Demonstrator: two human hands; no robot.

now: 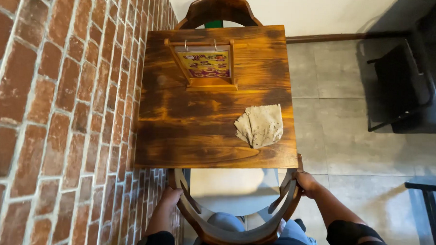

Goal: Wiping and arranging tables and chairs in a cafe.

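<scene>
Wooden chair (233, 229) at lower centre: our left hand (169, 195) and right hand (305, 182) seemingly clamp its curved back, mid-reposition; next, align it squarely with the table (179, 135).

Crumpled cloth (260, 125), wooden menu stand (203, 64), brick wall (59, 107).

Both hands, left hand (171, 195) and right hand (306, 182), grip the curved wooden chair (233, 234) at the worktop's (198, 131) near edge, a crumpled cloth (260, 126) near its right edge.

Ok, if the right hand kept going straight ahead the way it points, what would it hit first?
Likely the near edge of the wooden table: the right hand grips the curved chair back just below that edge. Depth is unclear, so it might pass underneath.
</scene>
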